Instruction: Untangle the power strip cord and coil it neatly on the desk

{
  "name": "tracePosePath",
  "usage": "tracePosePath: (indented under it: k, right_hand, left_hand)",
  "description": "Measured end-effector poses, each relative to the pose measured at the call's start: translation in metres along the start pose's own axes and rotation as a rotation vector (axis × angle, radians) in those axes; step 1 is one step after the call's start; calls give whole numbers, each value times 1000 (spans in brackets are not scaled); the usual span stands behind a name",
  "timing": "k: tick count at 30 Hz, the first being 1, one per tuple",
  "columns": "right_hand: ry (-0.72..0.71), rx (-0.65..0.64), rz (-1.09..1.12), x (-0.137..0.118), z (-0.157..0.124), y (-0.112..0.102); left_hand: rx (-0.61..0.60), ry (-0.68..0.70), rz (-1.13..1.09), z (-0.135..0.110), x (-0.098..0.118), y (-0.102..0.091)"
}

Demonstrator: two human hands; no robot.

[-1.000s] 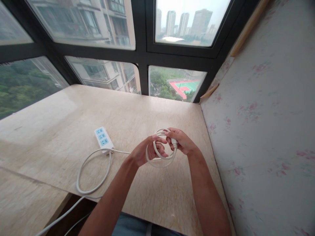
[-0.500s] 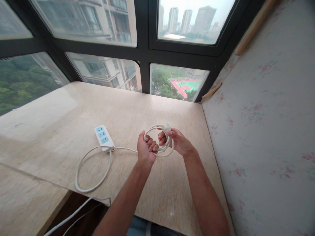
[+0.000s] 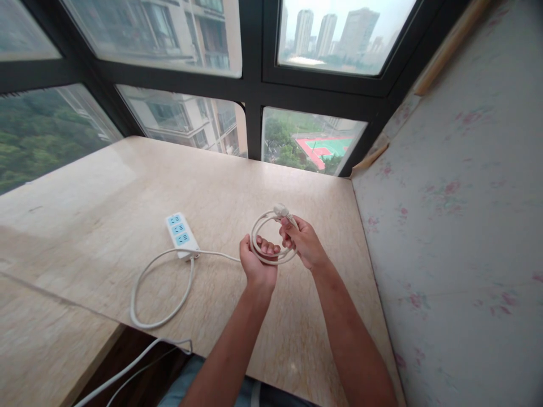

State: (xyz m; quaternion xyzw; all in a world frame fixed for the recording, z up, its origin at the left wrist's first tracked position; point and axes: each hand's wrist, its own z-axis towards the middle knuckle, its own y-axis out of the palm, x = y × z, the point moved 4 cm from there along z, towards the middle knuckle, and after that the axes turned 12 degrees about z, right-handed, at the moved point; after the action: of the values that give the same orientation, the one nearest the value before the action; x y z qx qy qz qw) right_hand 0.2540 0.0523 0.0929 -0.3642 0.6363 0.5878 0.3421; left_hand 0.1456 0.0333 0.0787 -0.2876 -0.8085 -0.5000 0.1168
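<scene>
A white power cord [image 3: 257, 221] is wound into loose loops between my two hands. My left hand [image 3: 259, 264] cradles the lower left of the loops, palm up, with its fingers curled around them. My right hand [image 3: 303, 240] pinches the right side of the coil just below the plug [image 3: 280, 210], which sits at the top of the loops. From my left hand the cord runs left to a white power strip [image 3: 182, 235] with blue socket faces, lying on the marble-look sill. One wide loop of cord rests in front of the strip.
The sill [image 3: 203, 186] ends at dark-framed windows [image 3: 252, 130] at the back. A flowered wall [image 3: 449, 237] closes off the right side. Another white cable [image 3: 123, 370] hangs over the dark gap at the front left.
My left hand has turned palm up and its fingers have loosened a little. The right hand now pinches the coil, and the plug has shifted slightly up and left.
</scene>
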Motion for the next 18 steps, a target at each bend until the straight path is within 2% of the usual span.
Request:
tracePosePath:
  k: [3, 6, 9, 12, 15, 18]
  right_hand:
    - [-3, 26, -31, -3, 1, -7]
    - [31, -11, -181, -11, -3, -13]
    - [5, -120, -472, -26, -12, -12]
    - [-44, -288, -736, -41, -23, -7]
    - [10, -412, -880, -45, -33, -7]
    - [96, -441, -923, -43, -40, -11]
  left_hand:
    - [-163, -133, 133, -6, 2, -6]
    - [-300, -188, 298, -6, 13, -9]
    - [-459, -224, 507, 0, 23, -5]
    - [-671, -331, 720, 7, 21, 1]
    - [-846, -464, 869, 9, 11, 2]
    - [-975, -549, 979, 6, 4, 4]
